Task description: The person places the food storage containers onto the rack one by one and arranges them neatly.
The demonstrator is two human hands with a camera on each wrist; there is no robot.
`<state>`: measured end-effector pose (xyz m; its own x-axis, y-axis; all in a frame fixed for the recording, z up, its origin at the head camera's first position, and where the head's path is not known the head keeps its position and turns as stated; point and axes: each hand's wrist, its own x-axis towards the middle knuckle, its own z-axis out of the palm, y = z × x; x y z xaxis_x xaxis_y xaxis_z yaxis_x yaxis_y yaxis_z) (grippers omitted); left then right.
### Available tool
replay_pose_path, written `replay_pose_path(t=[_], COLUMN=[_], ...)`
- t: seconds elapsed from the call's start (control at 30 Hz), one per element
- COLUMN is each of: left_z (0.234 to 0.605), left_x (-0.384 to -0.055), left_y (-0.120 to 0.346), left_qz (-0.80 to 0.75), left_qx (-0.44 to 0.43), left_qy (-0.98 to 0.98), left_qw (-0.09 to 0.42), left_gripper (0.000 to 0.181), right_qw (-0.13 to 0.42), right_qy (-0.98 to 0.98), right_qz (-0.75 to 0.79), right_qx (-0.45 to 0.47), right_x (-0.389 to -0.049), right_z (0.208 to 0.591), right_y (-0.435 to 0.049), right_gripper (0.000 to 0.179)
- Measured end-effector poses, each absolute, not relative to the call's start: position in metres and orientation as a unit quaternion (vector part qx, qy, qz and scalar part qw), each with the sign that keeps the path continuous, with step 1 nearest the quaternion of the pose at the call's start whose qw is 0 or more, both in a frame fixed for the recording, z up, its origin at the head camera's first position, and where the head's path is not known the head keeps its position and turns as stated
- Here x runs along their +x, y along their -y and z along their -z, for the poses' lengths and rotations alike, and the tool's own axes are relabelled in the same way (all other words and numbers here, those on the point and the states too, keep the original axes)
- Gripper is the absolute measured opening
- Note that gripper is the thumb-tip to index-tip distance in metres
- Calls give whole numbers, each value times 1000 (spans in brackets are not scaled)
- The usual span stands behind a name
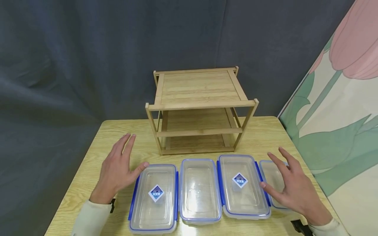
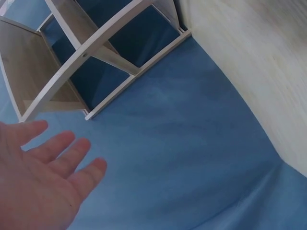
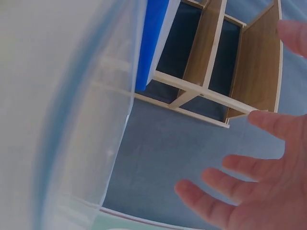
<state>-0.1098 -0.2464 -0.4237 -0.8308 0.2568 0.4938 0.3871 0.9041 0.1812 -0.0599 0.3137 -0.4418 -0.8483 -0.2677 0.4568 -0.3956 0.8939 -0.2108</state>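
In the head view my left hand [image 1: 114, 169] hovers with spread, relaxed fingers over the table's left side, its thumb overlapping the upper left corner of a clear food container [image 1: 153, 214] with blue clips and a diamond sticker. My right hand [image 1: 296, 188], its fingers parted and empty, is above a clear container [image 1: 271, 175] at the right, partly hiding it. Between the hands sit a clear container [image 1: 199, 191] with a blue-edged rim and another stickered container [image 1: 246, 201] with blue clips. The right wrist view shows a container wall [image 3: 117, 110] close by the right hand [image 3: 268, 177].
A three-tier wooden rack [image 1: 200, 87] stands at the table's back, behind the row of containers. Dark curtain [image 1: 189, 32] hangs behind and to the left. A tulip-patterned cloth [image 1: 339, 141] borders the wooden table [image 1: 79, 183] on the right.
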Motion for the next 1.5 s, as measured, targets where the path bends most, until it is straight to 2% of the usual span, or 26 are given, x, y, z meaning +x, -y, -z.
replay_pose_path(t=[0.3,0.67,0.93,1.23,1.5], left_z=[427,427,427,434,440], left_x=[-132,-151,-167,-179,-185], left_y=[240,233,225,218,212], left_qz=[204,299,372,421,470], left_qx=[-178,-183,-202,-212,-207], left_qy=[932,917,890,864,841], left_qw=[243,188,170,178,172], left_gripper=[86,70,60,52,49], right_qw=[225,223,217,192,192], right_qy=[945,935,925,925,924], right_qz=[-175,-221,-276,-313,-322], right_qx=[161,164,142,100,77], right_x=[-55,-56,-51,-48,-47], right_z=[451,459,465,472,481], right_y=[-320,-330,-338,-350,-359], right_gripper=[87,70,61,52,50])
